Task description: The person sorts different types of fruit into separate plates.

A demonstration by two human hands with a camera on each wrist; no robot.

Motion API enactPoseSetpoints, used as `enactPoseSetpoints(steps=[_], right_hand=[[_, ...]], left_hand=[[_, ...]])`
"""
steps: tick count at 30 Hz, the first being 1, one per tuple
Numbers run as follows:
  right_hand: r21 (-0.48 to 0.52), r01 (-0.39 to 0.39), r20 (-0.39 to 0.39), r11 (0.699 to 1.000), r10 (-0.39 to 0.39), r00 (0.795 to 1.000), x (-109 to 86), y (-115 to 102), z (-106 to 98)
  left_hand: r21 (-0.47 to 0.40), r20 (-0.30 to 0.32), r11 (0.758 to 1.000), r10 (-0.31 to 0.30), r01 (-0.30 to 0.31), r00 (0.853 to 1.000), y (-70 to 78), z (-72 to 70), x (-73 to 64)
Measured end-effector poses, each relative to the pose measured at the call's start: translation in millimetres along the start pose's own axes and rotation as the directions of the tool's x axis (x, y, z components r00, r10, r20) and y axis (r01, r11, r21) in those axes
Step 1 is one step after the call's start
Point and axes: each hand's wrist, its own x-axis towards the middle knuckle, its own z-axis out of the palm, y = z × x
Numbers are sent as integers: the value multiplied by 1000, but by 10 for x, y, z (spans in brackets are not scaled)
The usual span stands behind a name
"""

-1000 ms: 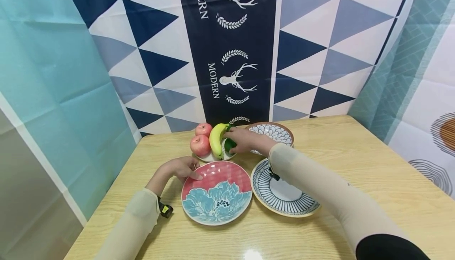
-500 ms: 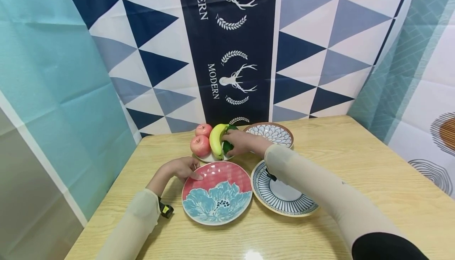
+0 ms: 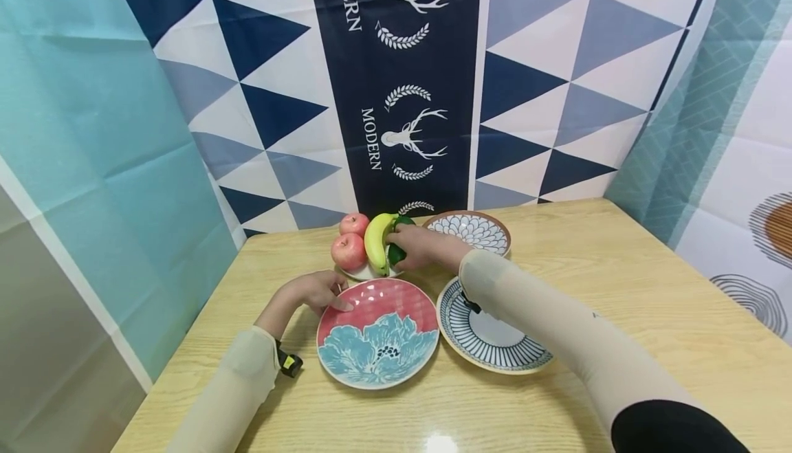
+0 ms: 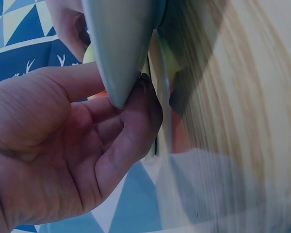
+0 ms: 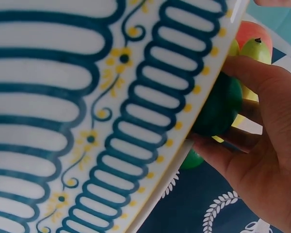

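**The left hand (image 3: 318,293) pinches a flower plate (image 3: 379,346) and the right hand (image 3: 417,243) holds a dark green fruit (image 5: 220,107)**

The left hand has its thumb on top of the plate's edge and its fingers curled under it. The right hand has its thumb and fingers bent around the dark green fruit, close together and not wide.

The dark green fruit is at the right side of a white fruit plate (image 3: 366,273), just beside a yellow banana (image 3: 377,243). It cannot be told if the fruit is touching the plate or is a little bit up. A bit of brighter green shows by the right thumb, but it is too hidden to name.

Two pink apples are on the fruit plate too, left of the banana, one behind the other. The left hand is near the front apple (image 3: 348,251).

The flower plate is red with a big blue flower, and it is just in front of the fruit plate. To its right is a blue-and-white striped plate (image 3: 485,348), partly under the right sleeve (image 3: 544,308). Behind that is a brown-rimmed dish (image 3: 473,229) with petal shapes inside, partly hidden by the right arm.
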Motion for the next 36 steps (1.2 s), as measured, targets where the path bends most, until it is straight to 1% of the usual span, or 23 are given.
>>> enactPoseSetpoints(steps=[3,6,11,18,21,27,36], right_hand=[[17,-4,2,1000,4,1000,2,-11,-7],[13,6,-3,1000,-6,1000,15,-9,-17],[2,38,-19,999,-38,999,-6,-10,-47],[-15,40,-56,999,-41,998,-113,-19,-155],[-25,36,-69,999,-37,997,-146,-9,-178],[-10,23,-101,1000,-24,995,-276,-25,-199],[-13,101,-152,995,-101,983,-496,-137,-202]], left_hand=[[-6,0,1000,-3,3,1000,-8,-3,-4],[-2,-3,1000,-2,2,1000,-5,-1,-6],[-5,-2,1000,-9,9,1000,-8,14,10],[9,-4,1000,-1,1,1000,-12,4,25],[-10,0,1000,-9,9,1000,-15,-2,16],[-33,9,999,-21,21,1000,-29,-6,15],[-45,8,999,-12,13,1000,-46,4,28]])
